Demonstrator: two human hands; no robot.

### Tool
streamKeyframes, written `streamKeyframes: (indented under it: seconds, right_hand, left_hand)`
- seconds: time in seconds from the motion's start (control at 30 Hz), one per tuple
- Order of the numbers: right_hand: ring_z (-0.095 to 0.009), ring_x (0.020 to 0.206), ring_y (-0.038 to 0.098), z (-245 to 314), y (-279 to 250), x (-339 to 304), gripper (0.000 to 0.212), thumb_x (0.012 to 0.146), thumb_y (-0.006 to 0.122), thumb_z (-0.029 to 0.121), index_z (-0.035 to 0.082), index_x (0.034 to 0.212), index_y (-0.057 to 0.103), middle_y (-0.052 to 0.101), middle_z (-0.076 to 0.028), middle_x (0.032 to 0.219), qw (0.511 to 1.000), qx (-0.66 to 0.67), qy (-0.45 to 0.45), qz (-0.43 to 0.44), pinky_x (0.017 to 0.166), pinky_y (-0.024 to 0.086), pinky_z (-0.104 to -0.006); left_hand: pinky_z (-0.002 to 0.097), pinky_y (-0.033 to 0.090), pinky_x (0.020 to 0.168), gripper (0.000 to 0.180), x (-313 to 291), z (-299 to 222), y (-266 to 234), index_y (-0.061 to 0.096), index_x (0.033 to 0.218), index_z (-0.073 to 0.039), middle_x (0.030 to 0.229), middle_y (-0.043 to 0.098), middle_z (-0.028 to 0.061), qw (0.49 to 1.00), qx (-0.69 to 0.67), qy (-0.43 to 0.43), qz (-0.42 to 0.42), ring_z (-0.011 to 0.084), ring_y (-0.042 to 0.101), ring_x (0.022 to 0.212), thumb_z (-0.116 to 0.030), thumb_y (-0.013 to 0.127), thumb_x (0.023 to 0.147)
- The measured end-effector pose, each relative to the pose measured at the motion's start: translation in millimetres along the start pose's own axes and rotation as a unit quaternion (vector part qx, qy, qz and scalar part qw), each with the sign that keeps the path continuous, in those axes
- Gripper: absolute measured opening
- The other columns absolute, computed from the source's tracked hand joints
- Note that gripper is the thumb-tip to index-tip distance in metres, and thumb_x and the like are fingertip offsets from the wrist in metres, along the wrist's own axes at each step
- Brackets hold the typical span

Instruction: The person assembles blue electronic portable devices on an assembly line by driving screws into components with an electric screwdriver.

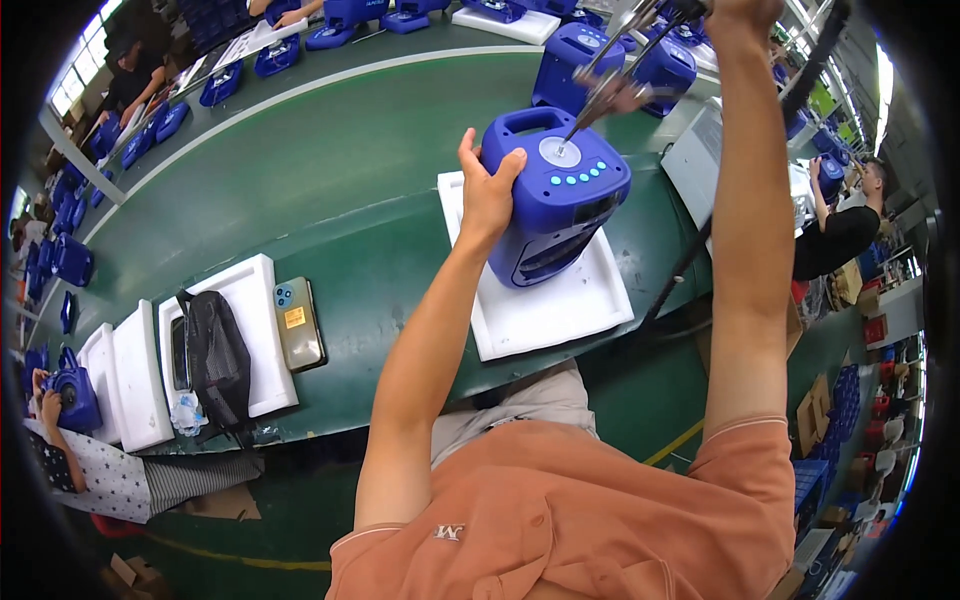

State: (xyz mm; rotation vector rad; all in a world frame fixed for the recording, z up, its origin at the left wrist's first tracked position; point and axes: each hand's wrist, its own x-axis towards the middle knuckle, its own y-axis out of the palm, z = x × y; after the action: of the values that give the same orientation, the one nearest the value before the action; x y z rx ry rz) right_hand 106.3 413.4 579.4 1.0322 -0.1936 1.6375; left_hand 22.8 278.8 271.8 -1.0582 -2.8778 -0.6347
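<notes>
A blue portable speaker (557, 205) with a carry handle, a round pale disc and a row of light-blue buttons on top stands on a white foam tray (560, 318). My left hand (490, 195) grips its left side, thumb at the top edge and index finger pointing up. Raised at the top edge, my right hand (745, 14) is closed around the dark upper end of a screwdriver (612, 88), its fingers partly cut off. The long metal shaft slants down, blurred in places, and its tip meets the disc's centre.
More blue speakers (578, 62) stand just beyond. On the green bench (330, 160), to the left, lie a phone (299, 322) and a foam tray (262, 300) bearing a black mesh bag (219, 350). A black cable (680, 270) hangs at right. Co-workers sit at left and right.
</notes>
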Motion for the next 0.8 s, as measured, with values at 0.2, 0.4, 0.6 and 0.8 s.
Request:
streamKeyframes:
  seconds: [0.2, 0.4, 0.6, 0.8]
  right_hand:
    - [-0.024, 0.068, 0.066, -47, 13, 55, 0.058, 0.104, 0.053, 0.050, -0.004, 0.091, 0.069, 0.065, -0.015, 0.070, 0.954, -0.224, -0.200, 0.021, 0.067, 0.050, -0.0417]
    - [-0.031, 0.070, 0.069, -85, 20, 62, 0.062, 0.105, 0.052, 0.050, -0.010, 0.101, 0.067, 0.069, -0.019, 0.074, 0.946, -0.205, -0.249, -0.028, 0.070, 0.052, -0.0446]
    - [-0.030, 0.069, 0.067, -89, 11, 60, 0.066, 0.105, 0.051, 0.052, -0.012, 0.098, 0.067, 0.067, -0.020, 0.072, 0.951, -0.226, -0.209, 0.022, 0.070, 0.051, -0.0453]
    - [-0.029, 0.063, 0.064, -103, 10, 55, 0.068, 0.105, 0.051, 0.054, -0.009, 0.086, 0.067, 0.064, -0.017, 0.064, 0.948, -0.240, -0.208, 0.002, 0.066, 0.050, -0.0458]
  left_hand:
    - [0.0377, 0.042, 0.111, 0.101, -2, -1, -8, 0.013, 0.160, 0.002, 0.145, 0.041, 0.0251, 1.000, 0.005, -0.005, -0.016, 0.0310, 0.053, 0.128, -0.039, 0.073, 0.090]
    - [0.0370, 0.041, 0.111, 0.100, -2, -1, -4, 0.014, 0.160, 0.002, 0.145, 0.043, 0.0230, 1.000, 0.002, -0.006, -0.013, 0.0297, 0.052, 0.128, -0.039, 0.074, 0.091]
    - [0.0367, 0.041, 0.112, 0.099, 0, -2, -1, 0.016, 0.159, 0.003, 0.144, 0.043, 0.0230, 1.000, -0.010, -0.004, -0.008, 0.0293, 0.052, 0.128, -0.039, 0.074, 0.090]
    - [0.0373, 0.041, 0.112, 0.099, 2, 4, -3, 0.017, 0.158, 0.003, 0.144, 0.044, 0.0228, 1.000, 0.003, 0.005, -0.007, 0.0297, 0.052, 0.128, -0.039, 0.074, 0.090]
